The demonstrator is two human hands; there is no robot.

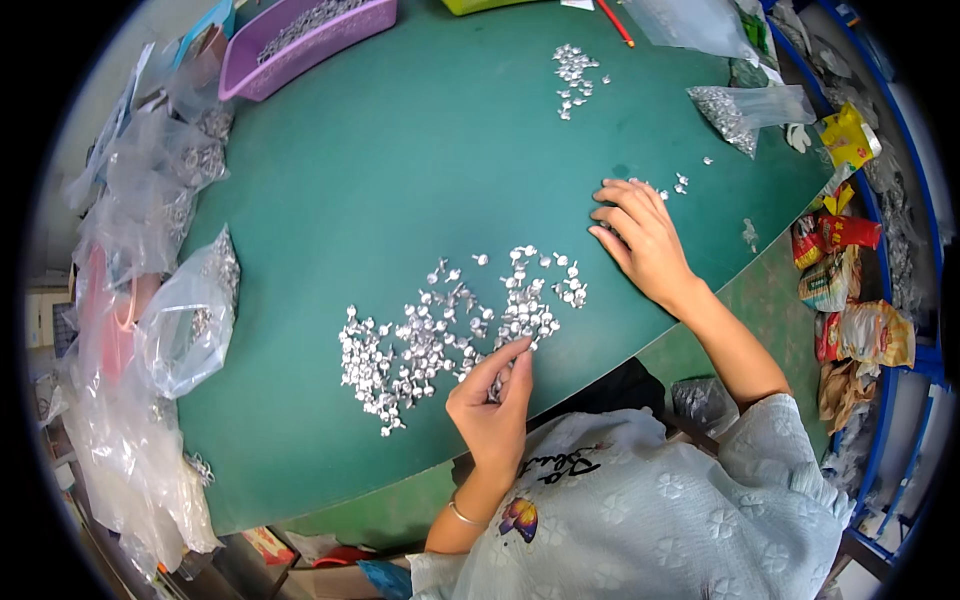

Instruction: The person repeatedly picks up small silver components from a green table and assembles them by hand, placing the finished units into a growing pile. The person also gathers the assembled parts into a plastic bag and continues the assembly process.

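left hand (490,408): at the near right edge of a broad spread of small silvery parts (420,345) on the green counter (300,190). thumb and index finger narrow, tips close together; cannot tell if a part is pinched between them.

key relation: most of the spread lies left and forward of the left hand, its long axis running roughly left to right, rising slightly away from the person at the right end. left hand clearly nearer; right hand (645,245) sits farther forward and right, apart from the spread.

right hand: palm down, fingers loosely spread, moderately wide; underside hidden. a few stray parts (682,184) just beyond its knuckles.
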